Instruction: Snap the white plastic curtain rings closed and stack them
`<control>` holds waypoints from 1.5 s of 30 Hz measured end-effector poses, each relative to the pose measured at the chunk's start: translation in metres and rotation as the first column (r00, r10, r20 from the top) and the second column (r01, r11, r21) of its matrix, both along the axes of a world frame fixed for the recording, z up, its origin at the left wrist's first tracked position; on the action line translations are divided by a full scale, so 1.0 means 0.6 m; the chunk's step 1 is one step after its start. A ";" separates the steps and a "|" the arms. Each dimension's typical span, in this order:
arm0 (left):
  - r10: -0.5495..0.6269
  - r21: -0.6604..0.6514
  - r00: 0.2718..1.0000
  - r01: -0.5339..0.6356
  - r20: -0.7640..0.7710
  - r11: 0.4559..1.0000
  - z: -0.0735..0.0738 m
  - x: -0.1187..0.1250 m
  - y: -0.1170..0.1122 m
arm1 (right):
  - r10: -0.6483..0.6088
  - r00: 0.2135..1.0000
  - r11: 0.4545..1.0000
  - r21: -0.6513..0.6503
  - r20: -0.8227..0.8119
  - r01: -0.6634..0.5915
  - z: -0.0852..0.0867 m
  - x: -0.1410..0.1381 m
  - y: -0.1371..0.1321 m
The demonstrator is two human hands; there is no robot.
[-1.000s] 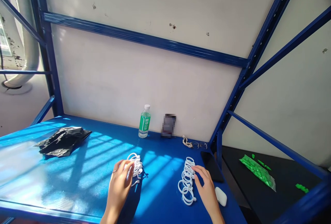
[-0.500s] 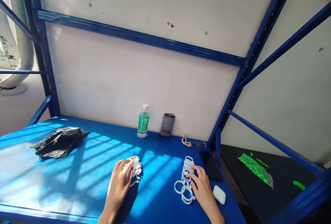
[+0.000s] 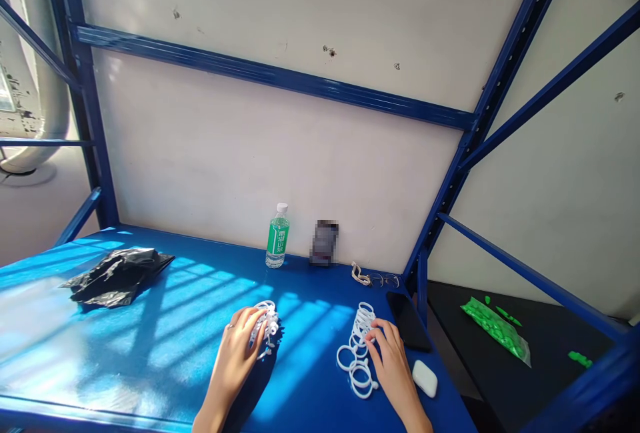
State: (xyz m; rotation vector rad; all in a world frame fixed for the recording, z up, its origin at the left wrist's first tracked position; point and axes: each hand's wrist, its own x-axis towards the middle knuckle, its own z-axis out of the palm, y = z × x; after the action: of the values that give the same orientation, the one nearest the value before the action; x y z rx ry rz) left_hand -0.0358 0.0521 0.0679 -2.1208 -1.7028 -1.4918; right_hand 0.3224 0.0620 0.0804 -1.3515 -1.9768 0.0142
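A bunch of white plastic curtain rings is in my left hand, whose fingers curl around it just over the blue tabletop. Part of that bunch is hidden behind my fingers. Farther right, more white curtain rings lie overlapping in a long row on the table. My right hand reaches the right side of this row, thumb and forefinger drawn together at the edge of one ring. A black phone and a white rounded case lie close beside my right hand.
A water bottle stands at the back, near a blurred dark object against the wall. Glasses lie at the back right, a crumpled black bag at left. Blue frame posts rise at the corners. A green-filled bag lies on another table.
My left hand has shifted slightly right with its bunch of curtain rings, turning it a little. My right thumb and forefinger have drawn closer together at the row.
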 end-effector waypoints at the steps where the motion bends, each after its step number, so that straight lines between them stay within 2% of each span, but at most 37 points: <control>1: 0.008 0.007 1.000 -0.008 0.001 1.000 0.001 -0.001 -0.001 | 0.016 0.999 1.000 -0.014 -0.048 -0.017 0.008 -0.004 -0.004; 4: 0.025 0.047 0.999 -0.026 0.039 0.999 0.009 0.003 -0.008 | 0.069 0.975 0.992 -0.092 -0.210 -0.090 0.032 -0.022 -0.022; 6: -0.006 0.066 0.995 0.000 0.102 0.998 0.018 0.016 -0.014 | 0.108 0.939 0.973 -0.158 -0.325 -0.167 0.048 -0.041 -0.036; 9: -0.135 0.050 0.967 0.127 0.218 0.991 0.033 0.057 -0.028 | 0.159 0.863 0.914 -0.259 -0.479 -0.312 0.063 -0.073 -0.055; 11: -0.231 -0.017 0.922 0.249 0.309 0.968 0.039 0.094 -0.037 | 0.172 0.804 0.862 -0.309 -0.569 -0.403 0.067 -0.094 -0.064; 15: -0.359 -0.112 0.807 0.458 0.468 0.882 0.041 0.162 -0.048 | 0.129 0.648 0.776 -0.330 -0.750 -0.537 0.055 -0.120 -0.070; 20: -0.365 -0.138 0.707 0.545 0.605 0.827 0.037 0.188 -0.045 | 0.037 0.450 0.747 -0.274 -0.893 -0.606 0.018 -0.137 -0.060; 21: -0.379 -0.145 0.669 0.589 0.639 0.795 0.035 0.189 -0.043 | 0.025 0.420 0.736 -0.268 -0.907 -0.622 0.011 -0.141 -0.058; 23: -0.389 -0.150 0.534 0.711 0.751 0.687 0.027 0.190 -0.039 | -0.016 0.355 0.704 -0.263 -0.935 -0.660 0.001 -0.151 -0.056; 25: -0.336 -0.133 0.378 0.810 0.862 0.571 0.018 0.193 -0.037 | -0.083 0.278 0.651 -0.264 -0.957 -0.712 -0.004 -0.161 -0.058; 26: -0.301 -0.122 0.321 0.839 0.898 0.530 0.015 0.194 -0.038 | -0.126 0.235 0.620 -0.261 -0.964 -0.740 -0.005 -0.165 -0.060; 28: -0.242 -0.095 0.232 0.877 0.942 0.471 0.014 0.195 -0.042 | -0.219 0.145 0.570 -0.247 -0.965 -0.784 -0.003 -0.171 -0.065; 30: -0.201 -0.064 0.165 0.901 0.966 0.430 0.019 0.193 -0.048 | -0.300 0.065 0.548 -0.228 -0.952 -0.805 0.001 -0.175 -0.070; 32: -0.167 -0.033 0.111 0.910 0.980 0.413 0.026 0.191 -0.054 | -0.361 0.006 0.545 -0.216 -0.933 -0.810 0.003 -0.177 -0.073; 35: -0.155 -0.026 0.098 0.911 0.983 0.410 0.028 0.190 -0.055 | -0.410 -0.039 0.534 -0.205 -0.911 -0.820 0.003 -0.181 -0.074; 39: -0.132 -0.014 0.074 0.915 0.989 0.404 0.024 0.193 -0.053 | -0.435 -0.062 0.508 -0.188 -0.899 -0.840 0.001 -0.185 -0.076; 45: -0.084 -0.005 0.042 0.917 0.996 0.398 0.034 0.197 -0.057 | -0.455 -0.090 0.518 -0.181 -0.886 -0.836 -0.013 -0.186 -0.075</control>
State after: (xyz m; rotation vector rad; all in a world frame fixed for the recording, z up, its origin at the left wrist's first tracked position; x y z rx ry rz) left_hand 0.0822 0.0180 0.0884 -2.7573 -1.8245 -3.5074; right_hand 0.2108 0.0169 0.0727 -0.6740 -0.5386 1.9284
